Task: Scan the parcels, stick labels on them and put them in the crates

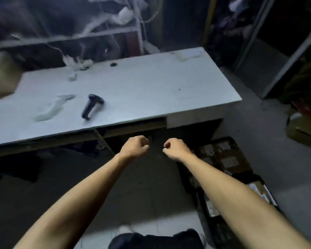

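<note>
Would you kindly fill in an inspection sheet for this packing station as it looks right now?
Surface: white table, mostly bare, blurred by motion.
Job's things: black scanner lying on the table; black crates with parcels on the floor to the right.
Clutter: white strip of backing paper beside the scanner; brown box at the table's left end.
Hands: left hand and right hand curled, holding nothing, below the table's front edge.
Cables: pale wires at the table's back edge.
Surroundings: dark shelving behind; grey floor.
</note>
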A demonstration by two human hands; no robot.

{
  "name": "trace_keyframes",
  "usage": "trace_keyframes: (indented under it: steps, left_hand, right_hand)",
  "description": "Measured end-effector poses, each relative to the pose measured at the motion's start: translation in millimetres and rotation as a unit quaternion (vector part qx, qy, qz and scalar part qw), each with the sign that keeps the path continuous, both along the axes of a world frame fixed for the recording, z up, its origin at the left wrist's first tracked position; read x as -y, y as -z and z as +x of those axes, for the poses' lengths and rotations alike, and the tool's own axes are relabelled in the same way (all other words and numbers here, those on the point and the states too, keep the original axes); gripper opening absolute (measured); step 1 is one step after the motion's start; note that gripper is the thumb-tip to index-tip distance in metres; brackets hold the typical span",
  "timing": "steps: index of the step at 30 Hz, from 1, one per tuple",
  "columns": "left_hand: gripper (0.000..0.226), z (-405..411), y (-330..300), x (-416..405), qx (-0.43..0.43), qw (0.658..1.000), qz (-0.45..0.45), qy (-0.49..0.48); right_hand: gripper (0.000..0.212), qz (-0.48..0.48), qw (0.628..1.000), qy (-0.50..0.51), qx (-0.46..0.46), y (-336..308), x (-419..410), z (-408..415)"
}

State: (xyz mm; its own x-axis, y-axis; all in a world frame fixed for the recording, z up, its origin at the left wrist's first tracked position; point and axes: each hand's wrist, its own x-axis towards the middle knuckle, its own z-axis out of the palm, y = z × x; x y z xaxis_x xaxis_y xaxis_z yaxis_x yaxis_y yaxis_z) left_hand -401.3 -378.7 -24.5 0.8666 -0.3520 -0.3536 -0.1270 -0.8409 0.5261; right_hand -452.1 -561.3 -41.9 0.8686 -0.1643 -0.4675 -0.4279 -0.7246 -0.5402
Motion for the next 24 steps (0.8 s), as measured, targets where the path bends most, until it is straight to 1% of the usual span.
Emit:
trace_keyframes:
  steps: [3, 6, 10, 14, 19, 24]
  left_hand:
    - [0.024, 30, -22, -105, 0.028, 0.997, 0.004, -0.078]
    - [0.026, 51, -34, -206, 0.06, 0.989, 0.006, -0.134]
    - [0.027, 61, -45, -316, 0.054, 0.976, 0.024, -0.207]
    - [0.022, 90, -44, -390, 0.055, 0.962, 0.015, -0.268]
    - [0.034, 155, -41, -453, 0.056, 0.943, 0.002, -0.327]
    - [0.034, 226, -44, -518, 0.068, 0.918, -0.014, -0.39]
  right_hand:
    - [0.024, -0.01, 0.996, -0.082, 0.041, -23, -98, 61]
    - [0.024, -0.008, 0.985, -0.154, 0.079, -36, -196, 111]
    - [0.016, 0.016, 0.974, -0.21, 0.088, -48, -306, 153]
    - [0.019, 0.039, 0.965, -0.243, 0.09, -48, -381, 201]
    - [0.013, 0.049, 0.951, -0.292, 0.09, -31, -459, 287]
    - [0.019, 0.083, 0.936, -0.328, 0.099, -27, -534, 379]
